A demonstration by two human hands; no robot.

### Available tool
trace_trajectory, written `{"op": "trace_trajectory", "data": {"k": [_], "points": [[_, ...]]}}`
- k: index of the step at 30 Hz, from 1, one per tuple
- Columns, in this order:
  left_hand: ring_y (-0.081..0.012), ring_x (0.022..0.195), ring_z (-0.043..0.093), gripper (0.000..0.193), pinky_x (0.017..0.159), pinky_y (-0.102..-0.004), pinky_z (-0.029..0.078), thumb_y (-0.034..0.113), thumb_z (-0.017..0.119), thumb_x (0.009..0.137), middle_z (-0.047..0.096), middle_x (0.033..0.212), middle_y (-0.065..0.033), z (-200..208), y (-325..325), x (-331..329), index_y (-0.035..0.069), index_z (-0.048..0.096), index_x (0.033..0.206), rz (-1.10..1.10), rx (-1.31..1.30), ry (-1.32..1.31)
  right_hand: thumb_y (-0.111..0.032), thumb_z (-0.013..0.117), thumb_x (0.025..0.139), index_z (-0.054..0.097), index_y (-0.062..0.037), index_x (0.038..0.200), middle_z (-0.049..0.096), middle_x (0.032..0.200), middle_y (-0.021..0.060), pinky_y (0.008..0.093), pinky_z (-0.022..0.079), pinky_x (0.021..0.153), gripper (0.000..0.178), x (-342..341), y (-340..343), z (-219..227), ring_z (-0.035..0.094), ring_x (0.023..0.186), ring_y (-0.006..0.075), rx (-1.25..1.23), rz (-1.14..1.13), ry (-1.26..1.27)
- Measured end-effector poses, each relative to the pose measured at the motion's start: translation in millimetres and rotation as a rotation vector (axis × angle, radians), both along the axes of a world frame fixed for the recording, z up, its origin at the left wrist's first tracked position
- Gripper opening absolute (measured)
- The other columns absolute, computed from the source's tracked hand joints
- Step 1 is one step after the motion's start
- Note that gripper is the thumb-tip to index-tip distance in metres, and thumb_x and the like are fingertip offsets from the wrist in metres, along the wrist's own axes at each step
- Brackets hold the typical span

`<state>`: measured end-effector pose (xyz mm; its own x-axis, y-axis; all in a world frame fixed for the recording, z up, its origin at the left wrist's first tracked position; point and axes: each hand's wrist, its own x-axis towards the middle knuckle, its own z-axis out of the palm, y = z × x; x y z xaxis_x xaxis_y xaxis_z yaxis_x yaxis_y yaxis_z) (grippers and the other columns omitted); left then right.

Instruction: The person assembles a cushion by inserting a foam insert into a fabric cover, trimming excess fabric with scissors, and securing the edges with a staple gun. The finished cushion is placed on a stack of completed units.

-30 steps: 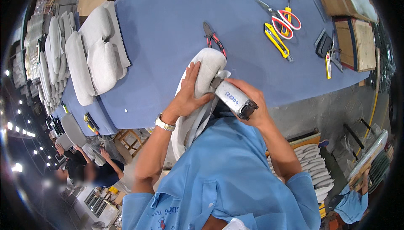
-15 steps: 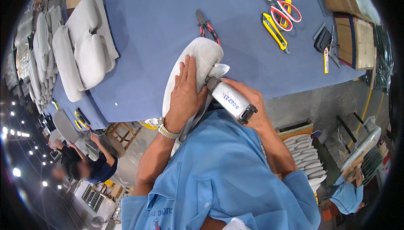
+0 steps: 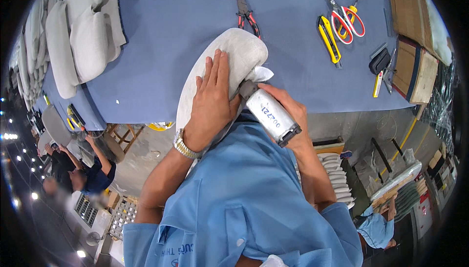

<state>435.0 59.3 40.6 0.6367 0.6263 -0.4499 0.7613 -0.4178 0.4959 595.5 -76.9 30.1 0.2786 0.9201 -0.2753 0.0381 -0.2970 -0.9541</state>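
Note:
A light grey fabric-covered cushion [image 3: 244, 47] rests on its side at the table's near edge, against my blue shirt. My left hand [image 3: 213, 105] lies flat on it, fingers stretched out, with the thumb side near the tool's nose. My right hand [image 3: 297, 120] is wrapped around a silver staple gun [image 3: 269, 113] with a dark nose and black end cap. The nose meets the cushion's right side, just below a loose white flap [image 3: 261, 74]. Where exactly the tip touches is hidden, and so are most of my right fingers.
Beyond the cushion lie red-handled pliers [image 3: 248, 17]. Farther right are a yellow utility knife [image 3: 329, 41], scissors [image 3: 348, 25] and a screwdriver. Grey cushions [image 3: 88, 42] fill the left, a cardboard box [image 3: 413, 71] the right. Co-workers are at lower left and lower right.
The whole view has shifted, so the table's things sit higher in the picture. My hands, the cushion and the staple gun keep nearly the same position to one another.

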Motion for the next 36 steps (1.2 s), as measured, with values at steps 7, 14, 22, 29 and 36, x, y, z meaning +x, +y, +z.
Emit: {"op": "trace_trajectory", "data": {"k": [7,14,22,29,36], "points": [[-0.0489,0.152,0.029,0.1,0.113,-0.068,0.038,0.009,0.078,0.082,0.026,0.167,-0.0269,-6.6,-3.1,-6.6,-0.001,0.019,0.162,-0.01,0.025,-0.018,-0.012,0.078,0.078,0.064,-0.0051,0.139,0.072,0.122,0.0193,0.0368,0.056,0.093,0.063,-6.2,-14.7,-6.6,0.073,0.108,0.0321,0.123,-0.015,-0.007],[-0.0486,0.153,0.028,0.1,0.114,-0.0684,0.036,0.0,0.075,0.079,0.027,0.167,-0.0274,-6.6,-6.1,-2.3,-0.001,0.019,0.162,0.002,0.02,0.001,-0.013,0.077,0.078,0.063,-0.0036,0.138,0.071,0.124,0.0186,0.037,0.054,0.095,0.062,-7.7,-6.6,4.7,0.071,0.113,0.0343,-0.002,0.017,0.058],[-0.0479,0.153,0.028,0.101,0.114,-0.0685,0.036,-0.004,0.074,0.076,0.026,0.167,-0.0279,-6.1,-10.2,-2.4,-0.001,0.02,0.162,0.01,0.052,0.007,-0.014,0.078,0.078,0.063,-0.0041,0.139,0.071,0.127,0.0213,0.0389,0.055,0.096,0.064,-13.9,-16.0,-4.4,0.071,0.113,0.0355,0.078,0.015,-0.065],[-0.044,0.155,0.026,0.101,0.116,-0.0666,0.035,-0.006,0.073,0.078,0.025,0.168,-0.0243,-10.7,-8.2,-4.6,-0.001,0.017,0.163,0.028,0.028,0.009,-0.015,0.079,0.078,0.063,-0.0036,0.14,0.071,0.126,0.0198,0.0367,0.055,0.094,0.065,-13.1,-18.3,-3.6,0.072,0.111,0.0332,0.086,0.056,-0.014],[-0.0426,0.154,0.03,0.094,0.116,-0.0655,0.035,0.009,0.075,0.085,0.028,0.167,-0.0259,-19.2,-19.2,-2.9,-0.001,0.021,0.162,0.045,0.11,-0.055,-0.015,0.076,0.08,0.062,0.0002,0.135,0.07,0.126,0.0177,0.0344,0.053,0.097,0.059,-12.5,-13.9,4.0,0.071,0.112,0.0297,-0.09,0.052,0.017]]}}
